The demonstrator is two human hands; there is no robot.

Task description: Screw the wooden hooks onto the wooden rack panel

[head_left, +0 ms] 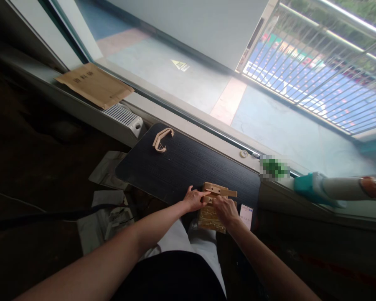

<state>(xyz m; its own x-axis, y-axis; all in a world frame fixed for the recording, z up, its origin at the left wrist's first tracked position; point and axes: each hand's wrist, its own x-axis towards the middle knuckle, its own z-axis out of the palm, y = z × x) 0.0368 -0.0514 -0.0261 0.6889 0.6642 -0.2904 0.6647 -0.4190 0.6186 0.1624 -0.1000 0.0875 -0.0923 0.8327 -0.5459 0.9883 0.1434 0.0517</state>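
Near edge of table (pixel 188 167), toward its right corner: drilled wooden strip (pixel 215 190) atop a shiny yellowish bundle (pixel 211 221). Left hand (pixel 194 200) unclenched, index finger stretched to the wood. Right hand (pixel 226 209) curled over it; can't tell whether gripping. Phone (pixel 246 215) beside, right corner. Bent wooden piece (pixel 158 140), far left corner.

The person wears a black top (pixel 172 278) and pale trousers (pixel 175 239), forearms (pixel 144 235) bare.
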